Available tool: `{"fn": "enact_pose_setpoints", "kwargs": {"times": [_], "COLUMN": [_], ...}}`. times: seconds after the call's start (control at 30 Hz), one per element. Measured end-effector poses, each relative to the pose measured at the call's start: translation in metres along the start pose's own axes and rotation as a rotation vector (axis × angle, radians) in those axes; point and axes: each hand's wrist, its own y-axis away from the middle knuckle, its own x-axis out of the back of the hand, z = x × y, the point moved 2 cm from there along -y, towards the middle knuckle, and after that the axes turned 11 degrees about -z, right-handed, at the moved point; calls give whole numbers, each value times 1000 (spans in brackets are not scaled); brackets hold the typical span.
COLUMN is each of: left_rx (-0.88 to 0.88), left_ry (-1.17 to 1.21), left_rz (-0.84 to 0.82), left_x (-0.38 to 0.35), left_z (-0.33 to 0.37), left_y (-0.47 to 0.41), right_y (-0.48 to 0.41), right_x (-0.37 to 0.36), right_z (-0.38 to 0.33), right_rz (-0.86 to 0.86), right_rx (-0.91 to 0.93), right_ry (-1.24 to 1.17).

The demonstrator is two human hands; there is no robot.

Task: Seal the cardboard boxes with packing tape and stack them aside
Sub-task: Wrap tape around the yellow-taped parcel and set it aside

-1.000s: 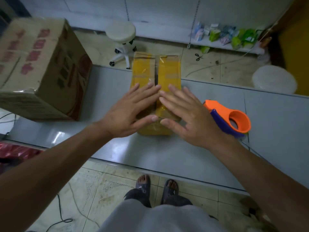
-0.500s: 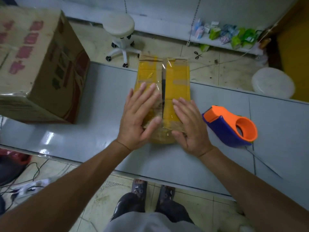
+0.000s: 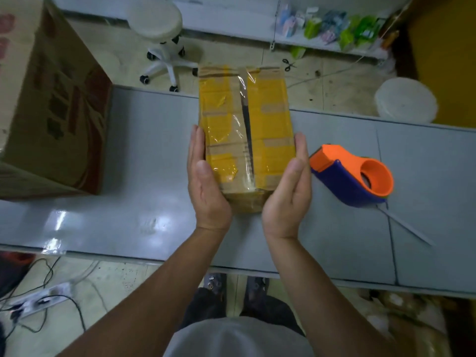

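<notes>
Slid off the top to flank small box (image 3: 244, 119) on table (image 3: 128, 176): left hand (image 3: 206, 181) flat against 9 o'clock side, right hand (image 3: 288, 191) at 3, fingers straight. Seam taped; likely lifting to stack. Tape dispenser (image 3: 353, 173) idle at 3 o'clock.

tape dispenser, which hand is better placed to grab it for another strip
Likely the right. The right hand rests against the right side of the small box, and the tape dispenser lies just beyond it on the table. The left hand is on the box's other side.
</notes>
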Motion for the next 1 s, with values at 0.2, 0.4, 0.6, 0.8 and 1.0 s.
{"fn": "enact_pose_setpoints", "kwargs": {"times": [0.2,0.4,0.6,0.8,1.0], "left_rx": [-35,369,338,438,-36], "left_ry": [-13,168,-86,-469,-1089], "left_rz": [-49,-291,-545,-983,-801], "left_x": [1,19,40,82,37], "left_z": [-1,27,42,56,111], "left_y": [-1,-14,-34,-89,-57], "right_y": [-2,-2,28,39,-40], "right_x": [-2,2,-10,7,30], "right_z": [-1,-15,-24,-42,-60], "right_rz": [57,-37,-55,16,-34], "right_rx": [-54,-240,-281,-316,-199], "right_ry": [-122,-211,-93,-74,342]}}
